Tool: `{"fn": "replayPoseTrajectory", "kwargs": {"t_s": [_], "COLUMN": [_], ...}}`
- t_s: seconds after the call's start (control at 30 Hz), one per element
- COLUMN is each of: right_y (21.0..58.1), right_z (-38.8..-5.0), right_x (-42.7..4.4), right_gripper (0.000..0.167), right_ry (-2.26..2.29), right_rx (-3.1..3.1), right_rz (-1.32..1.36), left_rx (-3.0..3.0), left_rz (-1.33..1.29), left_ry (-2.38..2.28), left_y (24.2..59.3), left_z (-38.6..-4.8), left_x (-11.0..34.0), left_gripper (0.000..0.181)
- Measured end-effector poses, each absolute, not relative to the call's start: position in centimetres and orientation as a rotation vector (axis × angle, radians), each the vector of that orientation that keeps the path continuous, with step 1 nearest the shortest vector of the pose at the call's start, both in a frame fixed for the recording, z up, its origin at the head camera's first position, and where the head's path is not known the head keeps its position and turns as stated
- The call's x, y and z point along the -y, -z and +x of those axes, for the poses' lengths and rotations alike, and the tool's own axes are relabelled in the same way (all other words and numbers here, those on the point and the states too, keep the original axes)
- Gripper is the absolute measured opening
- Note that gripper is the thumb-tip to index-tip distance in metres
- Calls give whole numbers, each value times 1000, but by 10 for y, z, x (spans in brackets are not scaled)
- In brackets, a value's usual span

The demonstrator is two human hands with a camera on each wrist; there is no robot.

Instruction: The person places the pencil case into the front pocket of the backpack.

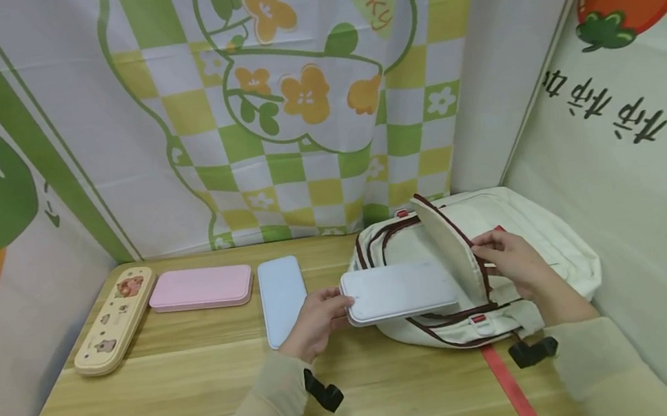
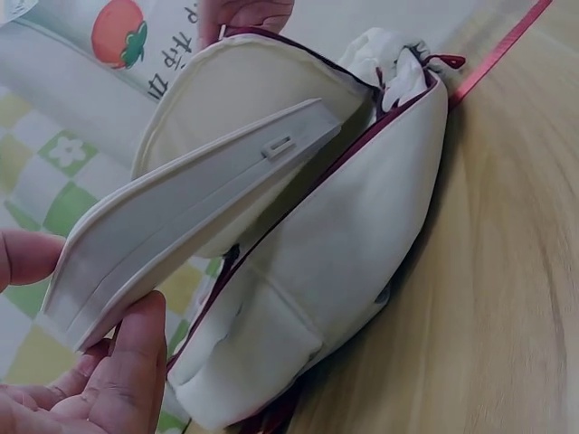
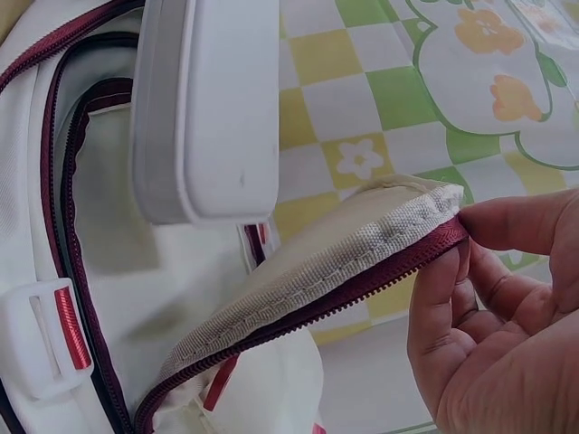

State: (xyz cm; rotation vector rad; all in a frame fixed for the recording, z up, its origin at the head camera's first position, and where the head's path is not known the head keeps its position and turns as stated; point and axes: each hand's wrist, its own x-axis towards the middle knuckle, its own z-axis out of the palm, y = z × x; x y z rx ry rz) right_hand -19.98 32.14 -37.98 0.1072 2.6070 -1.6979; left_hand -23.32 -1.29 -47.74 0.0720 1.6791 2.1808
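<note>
Backpack [image 1: 550, 219] lies right of centre in the head view, on the desk [image 1: 164, 409]. Your left hand [image 1: 319, 321] has its grip pinched on one end of the white case [image 1: 400, 290], whose far end is at the backpack's pocket mouth; your right hand [image 1: 515, 258] pinches the flap [image 1: 454, 249] by its zipped edge. Only the left wrist view shows you the small catch [image 2: 279, 146] on the case's side, and only the right wrist view the zip teeth [image 3: 362, 297] clearly. The head view alone gives you the blue case [image 1: 284, 297], pink case [image 1: 201, 288] and cartoon-printed cream case [image 1: 116, 321], left of centre. You can read "Lucky" on the curtain [image 1: 295, 101], upper middle; Chinese characters [image 1: 641, 121], including 柿 twice, stand at right.
</note>
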Motion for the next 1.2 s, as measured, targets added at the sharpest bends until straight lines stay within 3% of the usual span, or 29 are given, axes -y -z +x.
{"fn": "replayPoseTrajectory", "kwargs": {"t_s": [0.77, 0.97, 1.2], "right_y": [378, 378, 377], "right_z": [-196, -195, -196], "right_x": [-309, -301, -295], "right_gripper": [28, 27, 25], "right_ry": [1654, 1625, 1614], "right_rx": [-2627, -2640, -2657], "right_rz": [154, 157, 178], "left_rx": [-1658, -1700, -1780], "left_rz": [-5, 8, 10], "left_ry": [-2098, -2045, -1960], "left_y": [472, 464, 457], "left_z": [-232, -233, -237], "left_x": [-58, -70, -85], "left_gripper": [35, 21, 23]}}
